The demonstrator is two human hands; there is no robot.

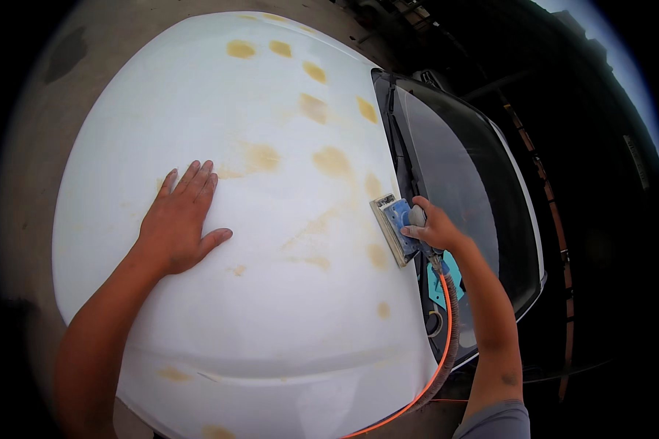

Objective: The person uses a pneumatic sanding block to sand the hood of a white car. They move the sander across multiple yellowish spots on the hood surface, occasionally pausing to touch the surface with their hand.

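Observation:
My left hand [179,223] lies spread on the white car hood [220,314], left of centre, among dull yellowish patches [332,162]. Gripped in my right hand [436,228] is a blue and grey sander [394,223] with a rectangular pad, at the hood's edge beside the windshield. An orange hose [447,322] and a grey ribbed hose run from the sander down over the lower part of the hood.
The dark windshield [476,190] with black wipers is on the right. A turquoise flat item [441,287] and a tape roll [433,323] lie near its lower end. Grey ground [33,146] shows at the left; dark shapes fill the right background.

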